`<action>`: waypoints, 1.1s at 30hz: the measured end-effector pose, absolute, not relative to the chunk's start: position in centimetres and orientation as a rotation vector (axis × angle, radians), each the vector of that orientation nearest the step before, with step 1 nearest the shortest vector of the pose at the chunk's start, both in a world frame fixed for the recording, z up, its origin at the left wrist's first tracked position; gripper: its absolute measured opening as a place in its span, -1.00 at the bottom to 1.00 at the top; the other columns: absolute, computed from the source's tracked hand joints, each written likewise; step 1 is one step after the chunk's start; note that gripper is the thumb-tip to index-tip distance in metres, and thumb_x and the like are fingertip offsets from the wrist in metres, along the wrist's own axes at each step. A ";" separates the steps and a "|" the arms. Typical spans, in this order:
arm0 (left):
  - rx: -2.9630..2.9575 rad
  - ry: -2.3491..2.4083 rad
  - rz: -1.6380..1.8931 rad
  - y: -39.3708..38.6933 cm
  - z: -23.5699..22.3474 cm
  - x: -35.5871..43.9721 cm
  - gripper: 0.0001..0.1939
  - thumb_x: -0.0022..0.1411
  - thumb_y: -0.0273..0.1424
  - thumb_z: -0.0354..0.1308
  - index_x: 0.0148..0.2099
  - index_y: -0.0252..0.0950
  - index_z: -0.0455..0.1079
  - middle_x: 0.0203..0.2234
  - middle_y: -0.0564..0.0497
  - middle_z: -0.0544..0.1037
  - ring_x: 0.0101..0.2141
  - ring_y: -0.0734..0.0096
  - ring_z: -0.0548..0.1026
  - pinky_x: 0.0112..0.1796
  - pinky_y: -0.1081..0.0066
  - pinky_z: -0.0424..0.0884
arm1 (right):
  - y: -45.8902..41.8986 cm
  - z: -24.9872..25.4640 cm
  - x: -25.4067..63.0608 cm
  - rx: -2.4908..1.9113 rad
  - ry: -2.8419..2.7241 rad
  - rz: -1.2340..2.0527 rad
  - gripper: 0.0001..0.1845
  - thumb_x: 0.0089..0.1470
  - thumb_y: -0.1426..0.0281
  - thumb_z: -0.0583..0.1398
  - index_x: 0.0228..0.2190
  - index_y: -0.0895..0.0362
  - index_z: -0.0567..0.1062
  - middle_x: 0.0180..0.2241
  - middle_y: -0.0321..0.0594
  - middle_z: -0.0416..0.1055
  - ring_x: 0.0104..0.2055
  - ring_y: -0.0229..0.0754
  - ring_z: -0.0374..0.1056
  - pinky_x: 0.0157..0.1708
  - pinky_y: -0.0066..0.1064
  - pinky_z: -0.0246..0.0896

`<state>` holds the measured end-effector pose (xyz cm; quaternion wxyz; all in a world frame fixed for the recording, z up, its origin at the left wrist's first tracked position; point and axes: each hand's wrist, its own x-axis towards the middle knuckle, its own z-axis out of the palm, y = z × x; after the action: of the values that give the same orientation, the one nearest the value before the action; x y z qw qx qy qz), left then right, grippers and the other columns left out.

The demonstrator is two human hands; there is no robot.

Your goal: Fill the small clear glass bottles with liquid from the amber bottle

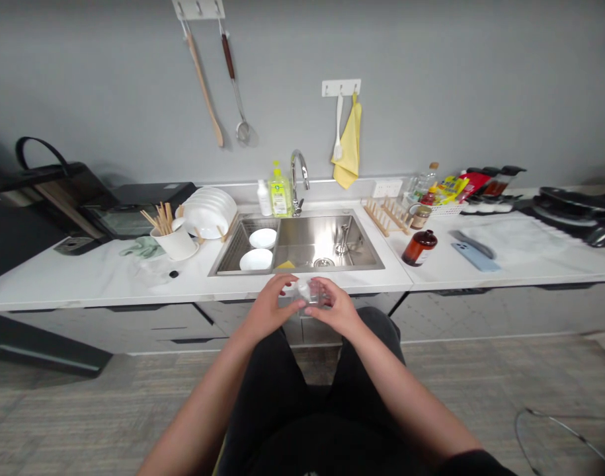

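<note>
My left hand (271,305) and my right hand (338,309) hold a small clear container (311,299) between them, in front of the counter edge and just below the sink. Fingers and thumbs of both hands close on it from either side. It looks transparent, with a whitish part on its upper left; blur hides whether that is its content or a lid. Behind it lies the steel sink (378,259), with two white bowls (256,259) in the rack on its left side. A yellow sponge or cloth piece (286,264) shows at the sink's front.
Left stand a white chopstick holder (176,243) and upright plates (217,205). Behind the sink are a green soap bottle (280,195) and the faucet (297,192). To the right are a wooden rack (389,215), a brown bottle (419,248) and a blue phone (475,256).
</note>
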<state>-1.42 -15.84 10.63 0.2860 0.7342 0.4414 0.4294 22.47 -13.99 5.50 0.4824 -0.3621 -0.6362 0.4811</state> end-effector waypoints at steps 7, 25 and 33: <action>1.427 1.103 1.284 -13.8 6.2 -4.9 -0.21 0.16 -0.10 0.64 0.33 -0.26 0.52 0.21 -0.27 0.70 0.22 -0.09 0.67 0.19 0.08 0.61 | -10.8 4.5 18.5 -0.719 -1.638 1.324 0.15 -0.02 0.09 0.66 0.49 -0.15 0.38 0.47 0.00 0.44 0.47 0.22 0.44 0.19 -0.04 0.62; 1.025 2.614 1.632 -0.3 1.6 -27.9 -0.30 0.18 -0.08 0.58 0.18 -0.30 0.38 0.04 -0.10 0.53 0.01 0.12 0.53 0.23 0.07 0.47 | 1.0 -0.8 27.6 -1.278 -1.682 0.883 -0.48 0.15 -0.05 0.43 -0.08 0.10 0.74 -0.27 -0.17 0.70 -0.35 -0.08 0.48 -0.25 -0.23 0.37; 1.155 2.611 1.525 0.1 1.0 -27.8 -0.17 0.29 -0.05 0.51 0.37 -0.37 0.27 0.19 -0.23 0.47 0.16 0.07 0.48 0.31 0.09 0.40 | 0.5 0.0 27.6 -1.294 -1.685 0.862 -0.45 0.16 -0.10 0.43 -0.09 0.10 0.74 -0.30 -0.18 0.68 -0.35 -0.07 0.47 -0.26 -0.23 0.37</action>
<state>-27.83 0.07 0.96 -0.0473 0.3565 0.8057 0.4706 27.58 0.49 -0.02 0.4116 -0.5144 -0.6699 0.3424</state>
